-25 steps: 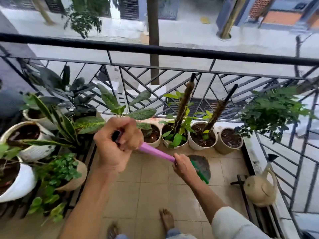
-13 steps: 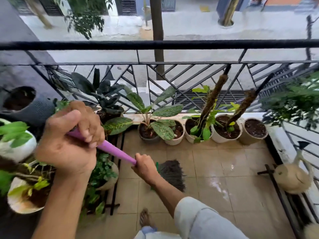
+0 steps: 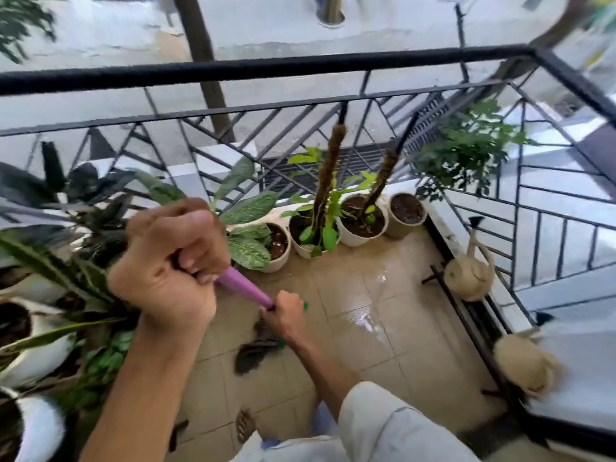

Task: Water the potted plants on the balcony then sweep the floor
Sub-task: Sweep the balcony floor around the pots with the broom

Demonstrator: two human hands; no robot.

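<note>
Broom (image 3: 245, 289) handle, purple and slanting down toward the tiled floor (image 3: 383, 331), is gripped at two places: the upper end is enclosed by the curled fingers of the left hand (image 3: 170, 265), close to the camera, and the lower end is clasped by the right hand (image 3: 285, 316), whose fingers are wrapped round it just above a green fitting. Dark bristles (image 3: 255, 351) are seen below the right hand, against the tiles near a bare foot (image 3: 245, 425). Wet, shiny patches are spread over the floor to the right of the bristles. Potted plants (image 3: 313, 228) are lined up along the black railing (image 3: 300, 65) at the far side, and more pots (image 3: 36, 358) are ranged along the left. A beige watering can (image 3: 470, 275) is set by the right-hand railing, well apart from both hands.
</note>
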